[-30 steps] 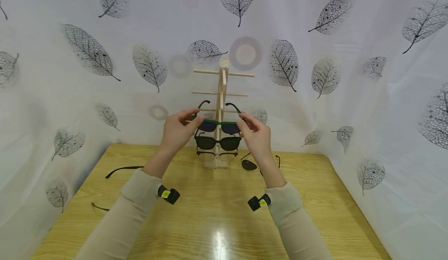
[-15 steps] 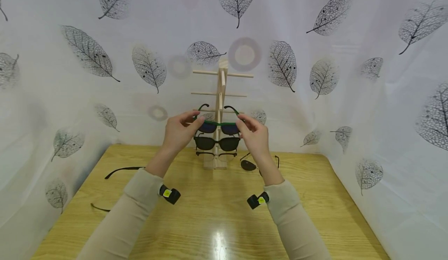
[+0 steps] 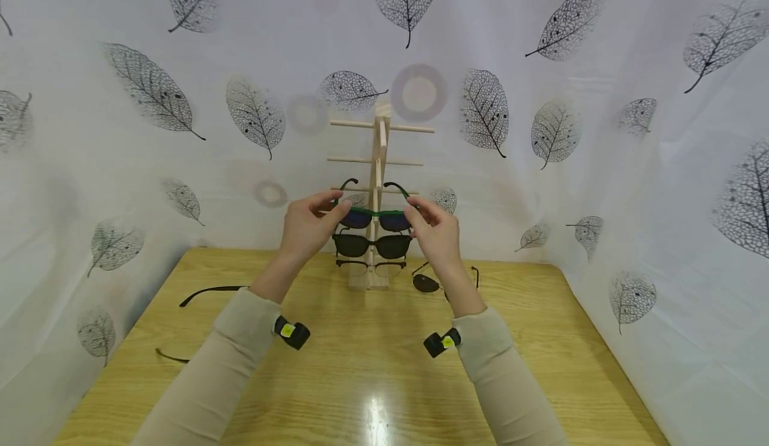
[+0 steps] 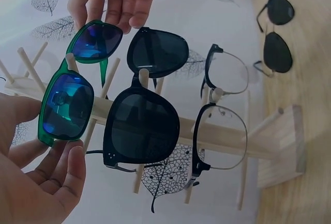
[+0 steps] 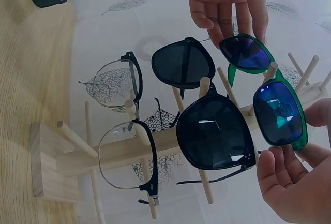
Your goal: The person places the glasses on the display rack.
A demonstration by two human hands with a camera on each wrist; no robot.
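Observation:
A pair of green-framed sunglasses (image 3: 376, 213) with blue mirrored lenses sits on the wooden glasses stand (image 3: 382, 140), bridge at a peg. My left hand (image 3: 309, 224) pinches its left end between thumb and fingers. At the other end my right hand (image 3: 437, 232) grips the frame the same way. Just below hang black sunglasses (image 4: 143, 125), and under those, half-rim clear glasses (image 5: 126, 154). The green temples point back past the stand's upright, as the head view shows.
Upper pegs (image 3: 414, 128) stick out to both sides above the green pair. Dark round-lens sunglasses (image 3: 426, 284) lie on the table (image 3: 372, 359) right of the stand, partly behind my right forearm. Dark temple arms (image 3: 210, 290) show at the left, the rest hidden by my left arm.
The green sunglasses' temple tips have dipped slightly since a second ago, with both hands still holding the frame. In the last half second hardly anything has moved.

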